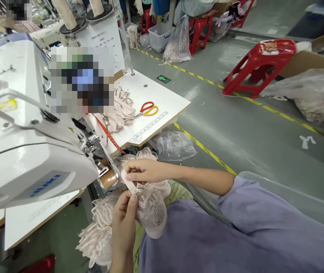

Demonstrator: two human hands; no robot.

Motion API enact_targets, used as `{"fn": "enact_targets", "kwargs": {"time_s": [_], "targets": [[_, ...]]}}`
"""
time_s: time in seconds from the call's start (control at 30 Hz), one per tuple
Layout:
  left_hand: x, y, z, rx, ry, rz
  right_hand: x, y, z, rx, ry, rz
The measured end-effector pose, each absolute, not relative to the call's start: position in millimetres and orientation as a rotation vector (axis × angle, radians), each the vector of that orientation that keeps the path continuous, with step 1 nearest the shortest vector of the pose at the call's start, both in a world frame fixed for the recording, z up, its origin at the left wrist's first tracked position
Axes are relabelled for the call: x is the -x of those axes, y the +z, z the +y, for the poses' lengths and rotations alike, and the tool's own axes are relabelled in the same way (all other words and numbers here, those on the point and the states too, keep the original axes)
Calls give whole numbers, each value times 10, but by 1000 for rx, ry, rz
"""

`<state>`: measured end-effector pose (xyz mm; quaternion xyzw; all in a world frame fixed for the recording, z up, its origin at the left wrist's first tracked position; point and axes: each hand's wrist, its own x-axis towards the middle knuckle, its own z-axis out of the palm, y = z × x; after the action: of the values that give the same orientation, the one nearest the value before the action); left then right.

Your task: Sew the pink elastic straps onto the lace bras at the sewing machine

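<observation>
A pale beige lace bra (152, 212) hangs from my two hands, just in front of the sewing machine's narrow arm. My left hand (125, 212) pinches its edge between thumb and forefinger. Above it, my right hand (139, 170) has its fingers curled closed on a smooth band of the same bra. The piece's lower cup rests against my purple clothing. Beside my left wrist hangs a bunch of similar lace pieces (99, 231). The sewing machine (50, 167) stands to the left, its presser foot area (103, 170) close to my hands but apart from the bra.
On the white table (167, 98) lie scissors (149, 109) with red and yellow handles and a pile of beige straps (120, 110). A red tape (107, 132) runs down beside the machine. A plastic bag (174, 146) hangs below the table edge. A red stool (260, 66) stands on the floor.
</observation>
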<state>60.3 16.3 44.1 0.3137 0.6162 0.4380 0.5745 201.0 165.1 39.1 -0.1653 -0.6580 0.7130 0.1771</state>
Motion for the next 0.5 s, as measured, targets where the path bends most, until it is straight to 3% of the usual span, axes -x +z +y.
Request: {"fn": "enact_targets", "kwargs": {"time_s": [0.17, 0.5], "targets": [[-561, 371, 110, -637, 1062, 1425, -1989, 310, 1584, 473, 2075, -1826], [-528, 393, 128, -699, 1082, 1553, -1975, 265, 1462, 528, 1873, -2035]]}}
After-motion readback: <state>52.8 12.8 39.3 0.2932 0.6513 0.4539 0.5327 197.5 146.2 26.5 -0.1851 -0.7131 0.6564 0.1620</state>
